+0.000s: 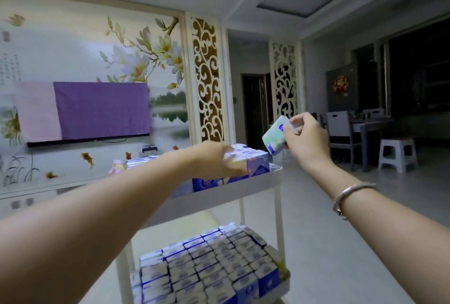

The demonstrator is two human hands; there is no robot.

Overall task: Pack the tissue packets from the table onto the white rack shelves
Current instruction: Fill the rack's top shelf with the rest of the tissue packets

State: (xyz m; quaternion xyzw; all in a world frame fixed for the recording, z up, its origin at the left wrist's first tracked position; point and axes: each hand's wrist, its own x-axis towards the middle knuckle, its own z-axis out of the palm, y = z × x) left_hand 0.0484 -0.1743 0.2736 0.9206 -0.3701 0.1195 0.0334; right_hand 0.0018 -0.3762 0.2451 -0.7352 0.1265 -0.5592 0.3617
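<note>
The living room is dim, with a flower mural on the wall and a television (pixel 85 111) half covered by a purple cloth. In front of the person stands the white rack (pixel 265 183).

The right hand (pixel 305 136) pinches one tissue packet (pixel 274 136) between the fingers and thumb and holds it in the air, just above the right end of the top shelf. The left hand (pixel 214 158) rests on the packets of the top shelf (pixel 246 157); it is blurred, so I cannot tell if it grips one or only presses.

The lower shelf (pixel 209 262) looks completely full, with packets standing in tight rows. The top shelf seems mostly filled too. I think the work is near its end, but the table is not visible, so how many packets are left is unknown.

The packets are blue and white with a round logo; the writing is too blurred to read.
</note>
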